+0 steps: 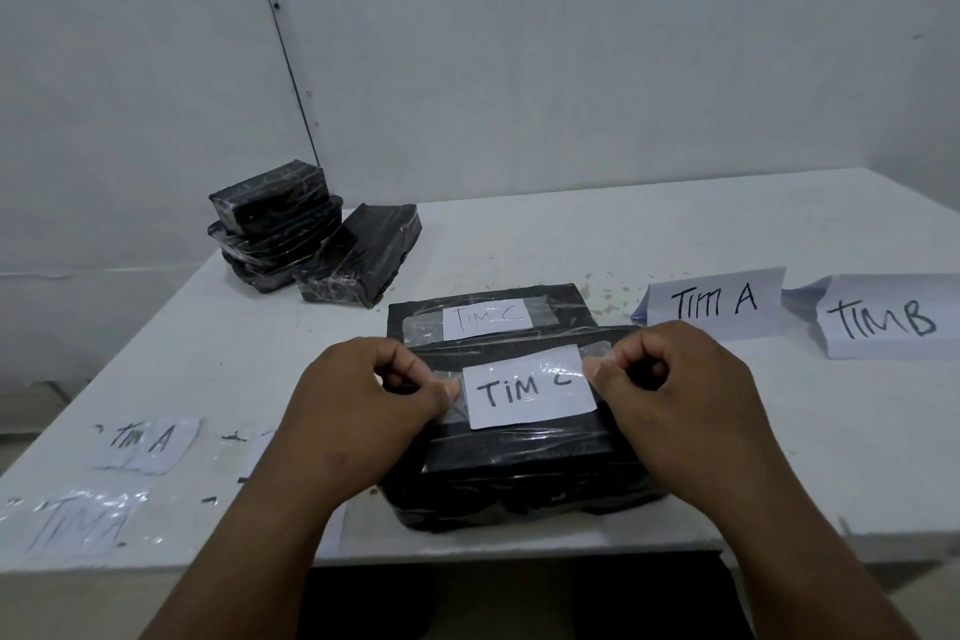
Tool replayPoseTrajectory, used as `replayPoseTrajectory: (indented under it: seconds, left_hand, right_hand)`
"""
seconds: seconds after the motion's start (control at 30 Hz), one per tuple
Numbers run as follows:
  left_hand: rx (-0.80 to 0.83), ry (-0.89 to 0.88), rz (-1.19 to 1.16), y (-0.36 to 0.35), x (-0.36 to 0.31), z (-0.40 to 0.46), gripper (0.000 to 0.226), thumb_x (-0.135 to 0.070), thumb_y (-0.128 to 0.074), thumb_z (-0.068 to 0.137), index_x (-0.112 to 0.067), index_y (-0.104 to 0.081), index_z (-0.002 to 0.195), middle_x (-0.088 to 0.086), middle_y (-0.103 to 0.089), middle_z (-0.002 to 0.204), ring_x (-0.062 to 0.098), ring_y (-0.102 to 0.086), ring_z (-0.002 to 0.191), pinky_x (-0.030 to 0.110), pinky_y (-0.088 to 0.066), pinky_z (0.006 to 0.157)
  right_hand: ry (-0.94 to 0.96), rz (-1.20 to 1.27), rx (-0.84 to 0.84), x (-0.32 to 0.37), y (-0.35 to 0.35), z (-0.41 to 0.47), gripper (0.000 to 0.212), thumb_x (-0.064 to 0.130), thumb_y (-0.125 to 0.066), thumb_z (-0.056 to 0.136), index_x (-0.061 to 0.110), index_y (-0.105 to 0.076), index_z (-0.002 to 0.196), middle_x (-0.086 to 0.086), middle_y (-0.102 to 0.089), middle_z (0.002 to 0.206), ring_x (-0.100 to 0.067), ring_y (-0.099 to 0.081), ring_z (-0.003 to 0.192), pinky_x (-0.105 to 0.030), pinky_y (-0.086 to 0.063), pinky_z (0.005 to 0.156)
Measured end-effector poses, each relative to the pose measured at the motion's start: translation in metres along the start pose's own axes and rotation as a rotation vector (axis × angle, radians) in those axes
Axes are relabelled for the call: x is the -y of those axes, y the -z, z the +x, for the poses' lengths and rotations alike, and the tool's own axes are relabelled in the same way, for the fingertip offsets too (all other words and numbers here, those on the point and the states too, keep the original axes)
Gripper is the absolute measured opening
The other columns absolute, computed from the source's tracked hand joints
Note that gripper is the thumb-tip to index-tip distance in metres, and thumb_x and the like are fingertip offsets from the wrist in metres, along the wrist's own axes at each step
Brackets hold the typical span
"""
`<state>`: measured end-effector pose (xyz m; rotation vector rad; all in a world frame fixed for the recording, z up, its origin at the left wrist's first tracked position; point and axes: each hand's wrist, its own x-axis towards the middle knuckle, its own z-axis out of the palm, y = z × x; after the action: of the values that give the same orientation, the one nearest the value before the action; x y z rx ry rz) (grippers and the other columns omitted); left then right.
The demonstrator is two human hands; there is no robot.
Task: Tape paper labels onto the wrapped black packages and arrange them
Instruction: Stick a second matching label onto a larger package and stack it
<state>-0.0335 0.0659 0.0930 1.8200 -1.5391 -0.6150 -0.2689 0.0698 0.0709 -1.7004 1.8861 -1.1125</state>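
Two hands: my left hand point(363, 395) and right hand point(680, 385) pinch clear tape ends beside the white "TIM C" paper label point(530, 387).
Package: black plastic-wrapped rectangular package point(519, 473), front-centre on white table point(779, 457).

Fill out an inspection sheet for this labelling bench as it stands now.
Surface: white table, speckled stains near the middle.
Job's things: near package with a TIM C label under clear tape; second package behind it, already labelled TIM C; unlabelled stack at far left with a leaning package against it.
Clutter: loose TIM A slips at near left; folded TIM A sign and TIM B sign at right.
Grippers: left hand and right hand pinch the tape ends beside the label.
Cables: thin dark line on the wall; cannot tell if it is a cable.
Surroundings: bare scuffed wall.
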Motion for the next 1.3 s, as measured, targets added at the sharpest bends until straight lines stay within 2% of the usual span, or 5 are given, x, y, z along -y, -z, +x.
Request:
replayPoseTrajectory:
  seconds: [0.37,0.53,0.87,1.13,1.3]
  left_hand:
    - [-0.184,-0.372,0.219,-0.012,-0.009,-0.015,0.04,-0.02,-0.076,0.081,-0.042,-0.053,0.104,-0.025,-0.056,0.112,0.004,-0.047,0.11,0.038,-0.041,0.099]
    - [0.032,-0.55,0.308,-0.03,-0.001,-0.015,0.043,-0.036,-0.044,0.095,-0.044,-0.061,0.133,-0.024,-0.046,0.151,0.001,-0.028,0.148,0.032,-0.023,0.12]
    - [0.079,-0.496,0.363,-0.034,-0.002,-0.013,0.054,-0.044,-0.031,0.088,-0.057,-0.057,0.134,-0.032,-0.042,0.151,-0.004,-0.029,0.146,0.027,-0.023,0.122]
    - [0.071,-0.521,0.38,-0.036,0.0,-0.013,0.05,-0.041,-0.036,0.092,-0.056,-0.055,0.135,-0.032,-0.042,0.151,-0.003,-0.029,0.146,0.025,-0.022,0.12]
    - [0.095,-0.52,0.435,-0.033,0.002,-0.015,0.05,-0.047,-0.032,0.093,-0.06,-0.047,0.14,-0.037,-0.032,0.155,-0.009,-0.017,0.148,0.022,-0.013,0.121]
  right_hand:
    - [0.022,0.03,-0.048,-0.001,-0.004,-0.005,0.022,0.036,-0.077,0.085,0.029,-0.063,0.07,0.014,-0.061,0.085,0.001,-0.056,0.08,-0.011,-0.035,0.064]
    - [0.044,0.014,-0.059,-0.001,-0.005,-0.006,0.022,0.034,-0.076,0.085,0.029,-0.062,0.07,0.015,-0.06,0.086,-0.001,-0.056,0.083,-0.012,-0.037,0.066]
    - [0.009,0.124,-0.116,-0.002,0.005,-0.008,0.049,0.031,-0.074,0.088,0.043,-0.05,0.129,0.016,-0.061,0.104,-0.002,-0.059,0.09,-0.007,-0.037,0.068]
    - [0.31,-0.523,0.181,0.019,-0.015,-0.041,0.058,0.062,-0.021,0.098,0.045,-0.038,0.15,0.003,-0.029,0.164,-0.025,-0.024,0.148,-0.055,-0.015,0.116]
    - [0.185,-0.611,0.268,0.016,-0.001,-0.037,0.073,0.079,-0.004,0.086,0.054,-0.026,0.151,0.004,-0.006,0.169,-0.021,0.004,0.153,-0.056,0.005,0.119]
